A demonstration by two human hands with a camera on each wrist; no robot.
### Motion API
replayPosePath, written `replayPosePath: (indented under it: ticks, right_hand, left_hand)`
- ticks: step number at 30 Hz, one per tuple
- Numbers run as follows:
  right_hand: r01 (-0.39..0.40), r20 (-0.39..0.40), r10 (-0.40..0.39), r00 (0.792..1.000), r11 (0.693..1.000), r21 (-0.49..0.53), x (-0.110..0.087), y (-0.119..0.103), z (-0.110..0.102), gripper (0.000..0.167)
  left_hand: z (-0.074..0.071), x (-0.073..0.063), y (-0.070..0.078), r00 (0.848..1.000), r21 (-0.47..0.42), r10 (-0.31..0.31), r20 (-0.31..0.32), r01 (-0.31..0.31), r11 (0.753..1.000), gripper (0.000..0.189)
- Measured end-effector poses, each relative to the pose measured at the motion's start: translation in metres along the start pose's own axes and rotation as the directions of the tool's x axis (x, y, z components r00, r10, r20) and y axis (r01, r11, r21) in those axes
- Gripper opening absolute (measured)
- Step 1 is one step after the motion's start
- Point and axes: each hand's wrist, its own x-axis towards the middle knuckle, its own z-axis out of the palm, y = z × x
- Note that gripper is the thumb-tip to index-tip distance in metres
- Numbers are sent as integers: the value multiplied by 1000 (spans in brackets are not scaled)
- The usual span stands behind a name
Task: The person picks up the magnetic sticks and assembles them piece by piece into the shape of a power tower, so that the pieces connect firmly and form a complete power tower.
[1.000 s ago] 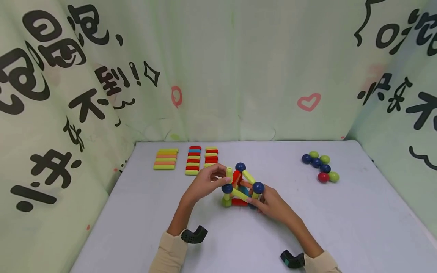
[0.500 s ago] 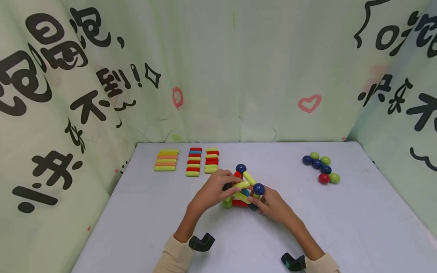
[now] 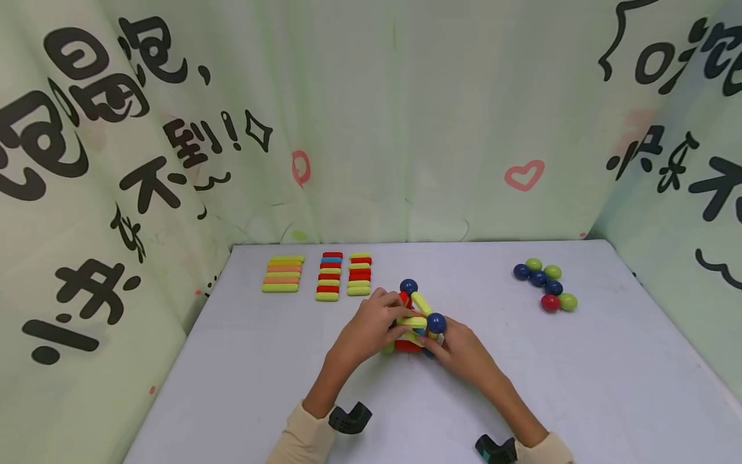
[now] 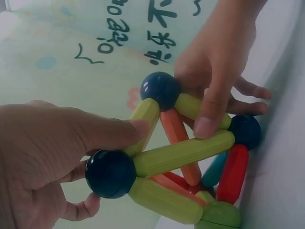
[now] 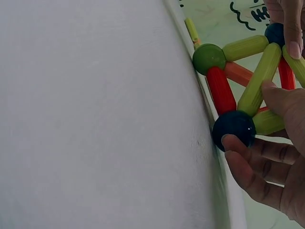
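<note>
A ball-and-stick frame of toy rods stands on the white table, with blue balls and a green ball at its corners. My left hand pinches a yellow-green stick along the frame's top; in the left wrist view it spans two blue balls. My right hand grips the frame's right side. Its thumb presses a slanting yellow-green stick, and fingertips touch a lower blue ball. Red and orange sticks show inside; my hands hide some joints.
Loose sticks lie in three stacked columns at the back left: yellow and orange sticks, then two mixed columns with red ones. Several blue, green and red balls cluster at the back right. A printed curtain surrounds the table.
My left hand has tipped the yellow-green stick from upright to lying across the top, its free end now at the right blue ball. The right hand has stayed nearly still.
</note>
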Motion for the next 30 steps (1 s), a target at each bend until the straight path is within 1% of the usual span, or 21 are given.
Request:
replayPosePath:
  ticks: [3, 6, 8, 10, 13, 15, 18, 20, 21, 22, 23, 25, 27, 29, 30]
  right_hand:
    - [-21, 34, 21, 999, 1000, 11, 0, 1, -1, 34]
    - [-58, 88, 54, 995, 997, 43, 0, 2, -2, 36]
    - [-73, 111, 66, 992, 995, 62, -1, 3, -2, 38]
    - [-82, 127, 72, 989, 993, 79, -1, 5, -1, 37]
    - [-82, 134, 68, 989, 992, 98, -1, 6, -1, 36]
    - [-86, 142, 70, 987, 990, 110, -1, 7, -1, 33]
    - [-94, 154, 75, 985, 988, 120, 0, 7, -1, 32]
    - [-98, 160, 78, 984, 987, 127, 0, 8, -2, 30]
    - [-98, 161, 76, 984, 987, 130, 0, 8, -2, 29]
    - [-97, 163, 75, 984, 986, 136, 0, 8, -2, 28]
    - [-94, 163, 71, 984, 985, 141, 0, 8, -2, 27]
    - [-87, 165, 61, 984, 984, 154, -1, 8, -2, 26]
    - [-84, 170, 56, 984, 983, 163, -1, 8, -2, 25]
    - [-85, 177, 55, 983, 982, 167, -1, 8, -2, 25]
    - [-83, 179, 53, 983, 982, 167, -1, 8, -2, 25]
  left_hand:
    - [-1, -1, -1, 1000, -41, -7, -3, 7, 999, 30]
    - [-3, -3, -5, 1000, -132, -28, -3, 28, 991, 27]
    - [-5, -4, -9, 998, -204, -57, 0, 56, 977, 26]
    - [-6, -5, -14, 995, -264, -101, 13, 100, 959, 24]
    - [-8, -6, -22, 987, -323, -159, 27, 159, 933, 25]
    - [-7, -7, -29, 982, -349, -185, 29, 183, 919, 27]
    - [-6, -7, -39, 977, -376, -212, 12, 201, 905, 25]
    - [-3, -8, -47, 966, -377, -260, -6, 238, 895, 22]
    - [-1, -8, -52, 956, -373, -294, -16, 267, 889, 20]
    - [1, -9, -57, 941, -362, -338, -23, 307, 880, 18]
    - [5, -10, -62, 922, -348, -386, -33, 352, 869, 16]
    - [12, -12, -74, 871, -319, -488, -48, 450, 834, 13]
    - [19, -17, -87, 814, -284, -578, -62, 540, 792, 14]
    - [24, -23, -99, 757, -262, -651, -59, 617, 742, 20]
    - [27, -26, -103, 731, -257, -681, -50, 649, 716, 24]
